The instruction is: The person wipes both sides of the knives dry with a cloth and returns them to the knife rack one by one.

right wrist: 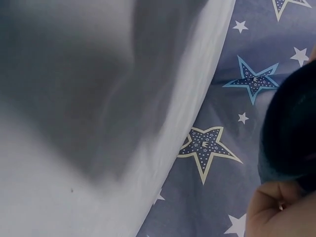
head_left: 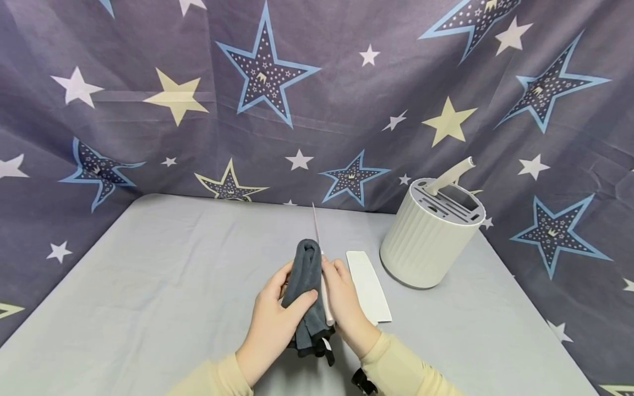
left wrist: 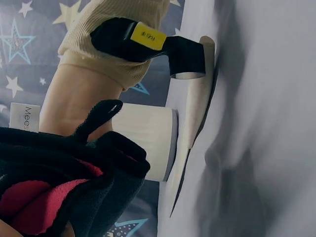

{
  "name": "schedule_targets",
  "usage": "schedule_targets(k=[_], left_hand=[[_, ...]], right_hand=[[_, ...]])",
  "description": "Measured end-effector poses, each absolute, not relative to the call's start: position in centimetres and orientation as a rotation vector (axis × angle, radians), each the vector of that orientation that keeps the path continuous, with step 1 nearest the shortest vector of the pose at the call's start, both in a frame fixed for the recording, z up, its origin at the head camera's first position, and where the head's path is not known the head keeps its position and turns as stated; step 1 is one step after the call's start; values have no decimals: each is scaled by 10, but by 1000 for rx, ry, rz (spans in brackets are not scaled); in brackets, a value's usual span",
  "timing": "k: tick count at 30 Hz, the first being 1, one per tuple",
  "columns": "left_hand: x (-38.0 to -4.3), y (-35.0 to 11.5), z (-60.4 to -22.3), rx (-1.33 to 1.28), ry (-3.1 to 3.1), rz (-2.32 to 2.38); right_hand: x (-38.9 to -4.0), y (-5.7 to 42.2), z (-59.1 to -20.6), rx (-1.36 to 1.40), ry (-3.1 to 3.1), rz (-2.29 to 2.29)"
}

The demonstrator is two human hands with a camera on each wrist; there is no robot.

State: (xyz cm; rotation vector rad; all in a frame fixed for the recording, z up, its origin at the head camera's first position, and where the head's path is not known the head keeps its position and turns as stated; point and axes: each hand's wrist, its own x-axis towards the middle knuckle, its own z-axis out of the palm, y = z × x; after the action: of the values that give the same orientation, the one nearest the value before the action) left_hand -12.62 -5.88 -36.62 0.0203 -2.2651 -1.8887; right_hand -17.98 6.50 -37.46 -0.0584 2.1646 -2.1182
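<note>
In the head view my left hand (head_left: pixel 273 319) grips a folded dark grey towel (head_left: pixel 303 275), its thumb across the front. My right hand (head_left: pixel 346 300) holds a slim knife (head_left: pixel 327 305) with a pale handle against the towel's right side. The knife's thin blade points up and away. The left wrist view shows the towel's (left wrist: pixel 118 182) dark edge, hanging loop and red inner layers. A hand (right wrist: pixel 274 210) touches the dark cloth (right wrist: pixel 286 128) in the right wrist view; the knife cannot be made out there. Right of my hands, a cleaver (head_left: pixel 367 286) with a white blade lies flat.
A ribbed cream knife block (head_left: pixel 426 242) stands at the right with one pale handle (head_left: pixel 451 176) sticking out of its slotted top. A grey cloth covers the table (head_left: pixel 148 286). A star-patterned curtain (head_left: pixel 327 110) hangs behind and at the sides.
</note>
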Motion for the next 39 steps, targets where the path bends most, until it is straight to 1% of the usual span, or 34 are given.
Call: schedule_targets(k=[6, 18, 32, 39], left_hand=[[-124, -58, -367, -11, -2288, -1886], [-121, -55, -368, -67, -2298, -1941], [-115, -54, -368, -120, -2278, -2164], [-112, -55, -368, -138, -2290, -2200]], right_hand=[[-184, 64, -374, 9, 2213, -2127], [-194, 67, -373, 60, 2242, -2165], [-202, 73, -371, 76, 2277, -2222], [-203, 74, -369, 41, 2149, -2300]])
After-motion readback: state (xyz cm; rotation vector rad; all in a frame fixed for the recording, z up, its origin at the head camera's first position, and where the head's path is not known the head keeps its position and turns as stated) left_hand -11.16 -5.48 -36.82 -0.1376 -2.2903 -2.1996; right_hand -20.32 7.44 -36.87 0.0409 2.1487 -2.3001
